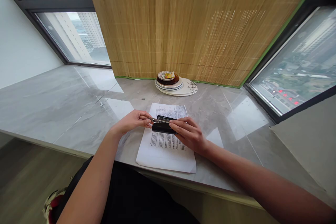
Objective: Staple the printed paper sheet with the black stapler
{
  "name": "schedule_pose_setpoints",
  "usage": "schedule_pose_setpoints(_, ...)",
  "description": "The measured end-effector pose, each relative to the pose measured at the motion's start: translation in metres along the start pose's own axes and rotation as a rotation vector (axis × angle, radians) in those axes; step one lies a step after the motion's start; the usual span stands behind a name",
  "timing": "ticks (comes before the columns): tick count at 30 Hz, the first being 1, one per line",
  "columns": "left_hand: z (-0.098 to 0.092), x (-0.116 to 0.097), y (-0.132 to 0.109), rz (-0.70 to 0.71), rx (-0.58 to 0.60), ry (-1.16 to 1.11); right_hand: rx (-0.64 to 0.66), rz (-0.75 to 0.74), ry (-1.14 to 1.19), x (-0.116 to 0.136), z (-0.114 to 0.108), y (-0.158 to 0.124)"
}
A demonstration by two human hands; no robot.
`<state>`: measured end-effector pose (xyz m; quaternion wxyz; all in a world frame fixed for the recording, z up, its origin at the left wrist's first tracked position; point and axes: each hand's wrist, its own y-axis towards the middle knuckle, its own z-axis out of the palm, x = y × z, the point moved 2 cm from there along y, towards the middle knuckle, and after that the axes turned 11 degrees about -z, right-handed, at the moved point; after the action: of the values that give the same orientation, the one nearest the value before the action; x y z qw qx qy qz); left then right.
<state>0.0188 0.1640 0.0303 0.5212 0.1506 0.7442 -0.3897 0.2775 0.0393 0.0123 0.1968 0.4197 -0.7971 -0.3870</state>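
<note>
A black stapler [164,128] is spread open above the printed papers [168,155], its metal inner channel showing between the two black halves. My right hand [191,134] grips its right end, fingers closed over the black body and metal channel. At the opposite end, my left hand [133,120] pinches a silvery metal part of the stapler between thumb and fingers. Whether a loose staple is also in that pinch is too small to tell. The papers lie flat on the grey marble-look sill, partly covered by the stapler and my right hand.
Behind the papers, stacked plates [169,85] with a small yellow packet [169,75] on top stand against a bamboo blind [168,24]. A small grey strip [143,98] and a tiny shiny piece [102,104] lie on the sill [65,112]. Windows flank both sides.
</note>
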Motion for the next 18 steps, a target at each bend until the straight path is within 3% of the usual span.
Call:
schedule_pose_setpoints(5,0.0,0.0,0.0,0.013,0.0,-0.057,0.018,-0.075,-0.067,0.006,-0.004,-0.002)
schedule_pose_setpoints(12,-0.001,0.0,-0.002,-0.048,0.055,-0.231,0.172,-0.192,-0.11,0.015,-0.014,0.001)
schedule_pose_setpoints(18,0.003,-0.001,0.001,-0.054,0.009,-0.156,0.11,-0.154,-0.057,0.013,-0.006,0.001)
